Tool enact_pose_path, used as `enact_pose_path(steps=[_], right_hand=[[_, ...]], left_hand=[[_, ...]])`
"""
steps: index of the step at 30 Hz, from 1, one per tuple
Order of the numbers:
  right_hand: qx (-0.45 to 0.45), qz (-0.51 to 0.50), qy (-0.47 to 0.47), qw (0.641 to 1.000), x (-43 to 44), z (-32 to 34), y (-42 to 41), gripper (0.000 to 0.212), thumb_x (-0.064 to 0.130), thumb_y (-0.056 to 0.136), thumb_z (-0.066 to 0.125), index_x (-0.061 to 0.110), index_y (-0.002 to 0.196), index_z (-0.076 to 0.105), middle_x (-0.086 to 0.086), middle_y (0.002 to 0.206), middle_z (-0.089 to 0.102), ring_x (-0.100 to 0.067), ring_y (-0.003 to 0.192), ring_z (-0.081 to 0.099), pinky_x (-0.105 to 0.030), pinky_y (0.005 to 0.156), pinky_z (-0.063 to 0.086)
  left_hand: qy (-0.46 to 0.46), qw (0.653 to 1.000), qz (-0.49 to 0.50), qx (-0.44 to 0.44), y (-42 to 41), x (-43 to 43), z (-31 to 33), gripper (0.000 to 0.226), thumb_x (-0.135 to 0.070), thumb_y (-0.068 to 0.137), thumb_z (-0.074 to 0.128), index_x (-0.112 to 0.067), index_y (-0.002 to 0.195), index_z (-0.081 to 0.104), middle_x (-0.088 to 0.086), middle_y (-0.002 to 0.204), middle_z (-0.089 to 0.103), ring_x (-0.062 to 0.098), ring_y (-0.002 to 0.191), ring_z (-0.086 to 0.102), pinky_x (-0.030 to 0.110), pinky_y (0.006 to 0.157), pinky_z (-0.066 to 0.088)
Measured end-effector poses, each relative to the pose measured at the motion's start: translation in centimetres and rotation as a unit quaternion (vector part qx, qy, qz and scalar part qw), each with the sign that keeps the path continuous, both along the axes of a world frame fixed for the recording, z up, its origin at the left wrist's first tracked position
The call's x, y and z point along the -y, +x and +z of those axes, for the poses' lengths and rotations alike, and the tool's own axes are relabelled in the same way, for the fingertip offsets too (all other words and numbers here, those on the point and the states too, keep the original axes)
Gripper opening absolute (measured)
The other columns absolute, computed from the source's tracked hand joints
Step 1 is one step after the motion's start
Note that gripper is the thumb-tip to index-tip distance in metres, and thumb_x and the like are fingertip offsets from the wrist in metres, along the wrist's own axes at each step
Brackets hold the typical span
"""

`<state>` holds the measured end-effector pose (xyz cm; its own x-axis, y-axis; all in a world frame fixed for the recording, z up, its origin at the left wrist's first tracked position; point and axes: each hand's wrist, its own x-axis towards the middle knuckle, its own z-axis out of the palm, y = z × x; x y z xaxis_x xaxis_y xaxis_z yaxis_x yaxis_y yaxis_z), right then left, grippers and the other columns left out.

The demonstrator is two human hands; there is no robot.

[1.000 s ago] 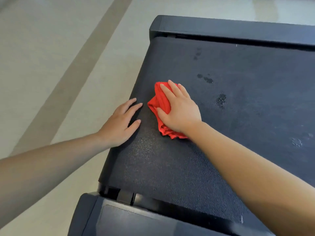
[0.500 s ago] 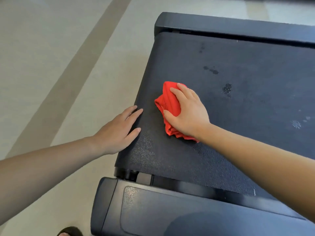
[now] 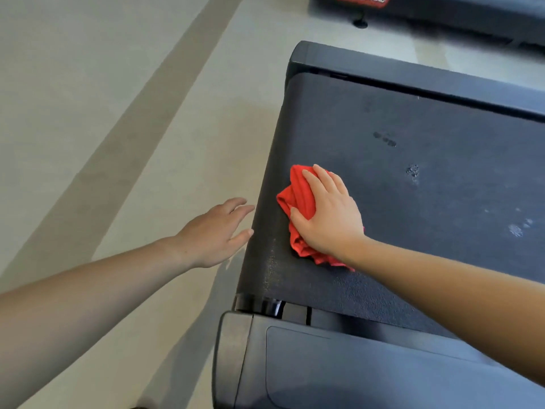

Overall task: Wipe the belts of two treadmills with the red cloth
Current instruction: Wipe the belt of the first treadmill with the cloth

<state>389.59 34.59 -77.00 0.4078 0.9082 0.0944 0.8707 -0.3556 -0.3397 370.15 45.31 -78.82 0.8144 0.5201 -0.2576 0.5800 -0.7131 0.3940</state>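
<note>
Head view: soft, light red cloth (image 3: 300,196) squishes on the belt (image 3: 436,208) under the right hand (image 3: 330,215), fingers flat on top; left hand (image 3: 215,231) loose.

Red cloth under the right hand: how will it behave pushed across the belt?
Probably floppy: the bunched red cloth lies in soft folds under the right hand. Likely light, and may bunch further on the textured black treadmill belt rather than slide cleanly.
</note>
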Motion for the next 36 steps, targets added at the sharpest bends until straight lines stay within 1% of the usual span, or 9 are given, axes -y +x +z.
enact_pose_path(steps=[4, 8, 11, 16, 23, 27, 29, 33, 36], right_hand=[[-0.011, -0.024, 0.008, 1.000, -2.5, 0.4, 0.1, 0.065, 0.048, 0.085, 0.049, 0.025, 0.142, 0.031, 0.005, 0.154, 0.025, -0.019, 0.142, 0.017, -0.046, 0.104, 0.038], [-0.023, -0.022, 0.009, 0.999, 0.5, -0.2, 0.0, 0.071, 0.050, 0.084, 0.048, 0.026, 0.146, 0.025, 0.005, 0.156, 0.019, -0.018, 0.143, 0.012, -0.041, 0.106, 0.032], [-0.020, -0.028, 0.011, 0.999, 1.3, -0.2, 0.8, 0.069, 0.050, 0.086, 0.047, 0.024, 0.146, 0.025, 0.004, 0.156, 0.019, -0.017, 0.142, 0.014, -0.040, 0.108, 0.031], [-0.015, -0.063, 0.024, 0.998, -2.1, -0.3, 2.5, 0.065, 0.045, 0.088, 0.047, 0.020, 0.145, 0.028, 0.001, 0.156, 0.021, -0.019, 0.143, 0.014, -0.043, 0.106, 0.030], [-0.019, -0.131, 0.057, 0.990, -7.1, -0.9, 6.8, 0.062, 0.043, 0.087, 0.048, 0.020, 0.143, 0.032, 0.001, 0.155, 0.024, -0.021, 0.142, 0.016, -0.045, 0.104, 0.031], [-0.021, -0.155, 0.064, 0.986, -9.6, -1.0, 9.4, 0.062, 0.043, 0.087, 0.047, 0.019, 0.143, 0.033, 0.002, 0.154, 0.026, -0.021, 0.141, 0.018, -0.046, 0.104, 0.031], [-0.022, -0.160, 0.062, 0.985, -10.9, -0.9, 10.6, 0.062, 0.043, 0.087, 0.047, 0.019, 0.142, 0.033, 0.002, 0.154, 0.026, -0.021, 0.141, 0.018, -0.046, 0.104, 0.032], [-0.023, -0.155, 0.069, 0.985, -12.8, -0.8, 12.9, 0.062, 0.043, 0.086, 0.048, 0.020, 0.142, 0.034, 0.003, 0.153, 0.028, -0.020, 0.140, 0.020, -0.045, 0.104, 0.032], [-0.020, -0.150, 0.071, 0.986, -14.2, -1.1, 14.5, 0.062, 0.043, 0.086, 0.048, 0.020, 0.141, 0.035, 0.003, 0.153, 0.028, -0.020, 0.140, 0.021, -0.045, 0.104, 0.031]], left_hand=[[-0.016, 1.000, 0.003, 0.006, 0.4, 0.1, 0.0, 0.056, -0.045, 0.096, 0.033, -0.023, 0.146, 0.022, -0.004, 0.154, 0.017, 0.016, 0.139, 0.024, 0.039, 0.110, 0.031], [-0.033, 0.999, 0.017, 0.040, 1.7, 0.0, 0.0, 0.057, -0.043, 0.095, 0.035, -0.021, 0.146, 0.023, -0.003, 0.153, 0.020, 0.015, 0.139, 0.024, 0.038, 0.111, 0.030], [-0.024, 0.997, 0.018, 0.068, 3.2, -0.2, -0.1, 0.059, -0.042, 0.095, 0.038, -0.019, 0.147, 0.023, -0.004, 0.153, 0.020, 0.014, 0.138, 0.023, 0.035, 0.112, 0.028], [0.013, 0.996, 0.019, 0.090, 6.5, -1.4, -0.1, 0.061, -0.040, 0.095, 0.040, -0.019, 0.148, 0.020, -0.002, 0.156, 0.012, 0.018, 0.141, 0.018, 0.037, 0.112, 0.027], [0.023, 0.993, 0.057, 0.103, 11.4, -4.6, -0.4, 0.057, -0.039, 0.096, 0.036, -0.018, 0.147, 0.023, 0.000, 0.156, 0.014, 0.020, 0.142, 0.016, 0.037, 0.113, 0.024], [0.054, 0.988, 0.106, 0.096, 15.0, -6.2, -0.3, 0.058, -0.039, 0.096, 0.036, -0.016, 0.147, 0.022, 0.002, 0.156, 0.015, 0.022, 0.142, 0.017, 0.042, 0.112, 0.028], [0.044, 0.987, 0.123, 0.098, 16.8, -6.7, -0.3, 0.059, -0.038, 0.096, 0.037, -0.015, 0.148, 0.021, 0.004, 0.156, 0.014, 0.024, 0.142, 0.016, 0.043, 0.112, 0.027], [0.055, 0.988, 0.113, 0.095, 19.8, -8.0, -0.5, 0.057, -0.034, 0.097, 0.037, -0.015, 0.148, 0.019, 0.004, 0.157, 0.010, 0.027, 0.142, 0.011, 0.047, 0.111, 0.027], [0.053, 0.986, 0.114, 0.113, 21.6, -9.8, -0.9, 0.054, -0.031, 0.098, 0.035, -0.013, 0.147, 0.021, 0.005, 0.157, 0.012, 0.026, 0.142, 0.010, 0.046, 0.112, 0.025]])
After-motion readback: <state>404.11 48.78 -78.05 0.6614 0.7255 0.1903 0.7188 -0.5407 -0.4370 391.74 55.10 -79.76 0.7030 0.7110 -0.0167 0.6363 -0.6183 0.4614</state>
